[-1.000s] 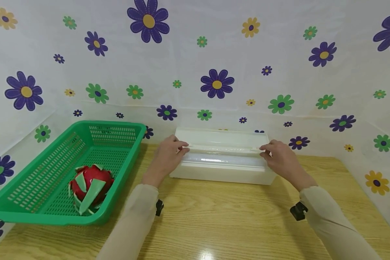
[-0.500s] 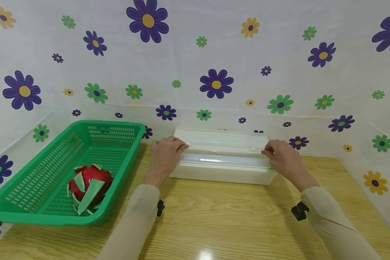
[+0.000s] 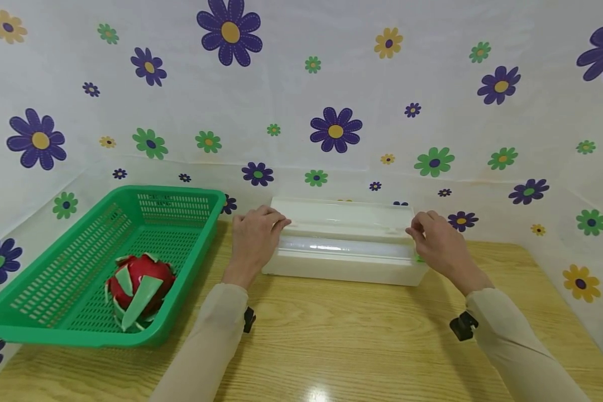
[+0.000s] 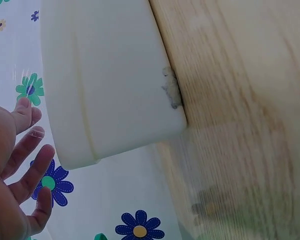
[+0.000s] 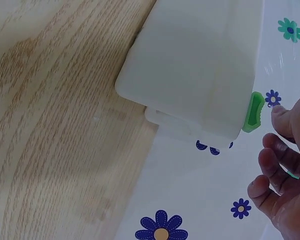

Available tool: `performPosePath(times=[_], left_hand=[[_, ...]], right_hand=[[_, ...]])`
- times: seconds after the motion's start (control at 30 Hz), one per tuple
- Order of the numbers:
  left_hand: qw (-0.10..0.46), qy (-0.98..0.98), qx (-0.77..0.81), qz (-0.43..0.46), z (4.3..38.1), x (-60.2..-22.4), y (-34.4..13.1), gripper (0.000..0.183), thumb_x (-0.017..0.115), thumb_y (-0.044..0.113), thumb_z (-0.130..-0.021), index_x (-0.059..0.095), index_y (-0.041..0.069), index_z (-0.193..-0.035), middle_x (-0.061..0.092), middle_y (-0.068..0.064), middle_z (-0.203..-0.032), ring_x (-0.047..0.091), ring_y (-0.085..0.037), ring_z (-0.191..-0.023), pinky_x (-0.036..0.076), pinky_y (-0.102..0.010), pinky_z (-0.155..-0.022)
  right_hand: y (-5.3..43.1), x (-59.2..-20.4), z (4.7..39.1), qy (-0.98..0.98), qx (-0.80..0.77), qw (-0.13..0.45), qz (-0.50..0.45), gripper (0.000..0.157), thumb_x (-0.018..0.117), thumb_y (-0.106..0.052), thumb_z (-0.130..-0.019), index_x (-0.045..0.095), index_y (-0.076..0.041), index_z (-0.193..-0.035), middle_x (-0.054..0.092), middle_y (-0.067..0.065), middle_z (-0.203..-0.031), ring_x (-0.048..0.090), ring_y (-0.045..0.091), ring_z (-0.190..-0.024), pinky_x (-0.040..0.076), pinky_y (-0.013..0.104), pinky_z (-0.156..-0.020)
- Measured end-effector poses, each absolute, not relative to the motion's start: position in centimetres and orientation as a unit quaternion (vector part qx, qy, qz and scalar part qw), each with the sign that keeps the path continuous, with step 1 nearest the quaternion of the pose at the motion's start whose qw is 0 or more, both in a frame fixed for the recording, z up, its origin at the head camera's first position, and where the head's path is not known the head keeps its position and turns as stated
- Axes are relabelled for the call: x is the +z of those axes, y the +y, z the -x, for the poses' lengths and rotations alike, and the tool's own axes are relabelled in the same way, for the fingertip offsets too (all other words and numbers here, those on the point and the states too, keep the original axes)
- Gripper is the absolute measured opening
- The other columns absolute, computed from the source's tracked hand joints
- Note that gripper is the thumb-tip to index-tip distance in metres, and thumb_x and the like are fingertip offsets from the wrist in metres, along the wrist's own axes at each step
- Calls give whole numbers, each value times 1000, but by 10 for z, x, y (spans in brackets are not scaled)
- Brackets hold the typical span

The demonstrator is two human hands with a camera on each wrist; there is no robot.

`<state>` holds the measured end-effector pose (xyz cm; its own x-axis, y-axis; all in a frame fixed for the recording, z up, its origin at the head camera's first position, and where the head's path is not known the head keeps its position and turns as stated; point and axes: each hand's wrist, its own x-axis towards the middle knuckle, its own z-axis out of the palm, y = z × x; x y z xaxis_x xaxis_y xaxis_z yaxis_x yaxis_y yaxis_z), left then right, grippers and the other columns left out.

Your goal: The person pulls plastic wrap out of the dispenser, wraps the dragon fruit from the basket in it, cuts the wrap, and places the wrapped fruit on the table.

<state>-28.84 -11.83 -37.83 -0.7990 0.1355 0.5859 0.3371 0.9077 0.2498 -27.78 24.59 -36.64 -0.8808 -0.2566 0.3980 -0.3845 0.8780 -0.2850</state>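
Observation:
A white cling film dispenser (image 3: 344, 269) stands at the back of the table with its lid (image 3: 341, 211) raised. The film roll (image 3: 347, 245) shows inside. At the left end, my left hand (image 3: 253, 237) pinches the edge of the clear cling film between thumb and index finger. My right hand (image 3: 439, 243) pinches the other corner of the film at the right end. Faint glints of film show by the left thumb (image 4: 24, 107) in the left wrist view. A green slide cutter (image 5: 253, 112) sits on the dispenser's edge near my right thumb.
A green plastic basket (image 3: 45, 268) stands on the left of the wooden table (image 3: 331, 340). In it lies a red dragon fruit (image 3: 148, 279) with green scales. Flower-print sheeting (image 3: 362, 84) closes off the back and sides.
My hands have moved slightly apart, the left one leftward and the right one a little rightward. The film's edge has risen a little off the roll, and the green cutter has come into sight.

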Motion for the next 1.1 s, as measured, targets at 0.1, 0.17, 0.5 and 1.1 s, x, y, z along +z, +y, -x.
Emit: performPosePath(times=[0.1, 0.17, 0.5, 1.1], left_hand=[[294, -931, -178, 125, 288, -378, -118, 22, 70, 29, -97, 81, 12, -105, 78, -7, -104, 72, -30, -94, 49, -47, -81], [290, -930, -189, 124, 288, -377, -118, 22, 70, 29, -97, 80, 12, -106, 77, -8, -105, 72, -30, -96, 50, -47, -83], [208, -905, -358, 102, 288, -372, -119, 22, 60, 27, -104, 73, 10, -111, 77, -9, -109, 70, -30, -106, 55, -46, -94], [179, -884, -421, 95, 288, -366, -118, 20, 52, 24, -108, 66, 12, -114, 80, -4, -106, 55, -22, -76, 38, -30, -70]], right_hand=[[245, -365, 278, -952, 183, 182, -167, 8, 64, -6, -99, 61, 2, -99, 61, 17, -93, 55, 28, -81, 51, 40, -70], [245, -364, 277, -951, 190, 181, -164, 8, 63, -5, -99, 61, 2, -100, 62, 18, -93, 55, 29, -81, 51, 40, -70], [244, -360, 276, -933, 294, 153, -138, 15, 50, -11, -107, 54, 3, -111, 68, 23, -104, 54, 30, -81, 43, 34, -69], [242, -354, 274, -911, 389, 97, -95, 34, 38, -16, -112, 51, 5, -135, 74, 25, -114, 70, 43, -112, 49, 58, -102]])
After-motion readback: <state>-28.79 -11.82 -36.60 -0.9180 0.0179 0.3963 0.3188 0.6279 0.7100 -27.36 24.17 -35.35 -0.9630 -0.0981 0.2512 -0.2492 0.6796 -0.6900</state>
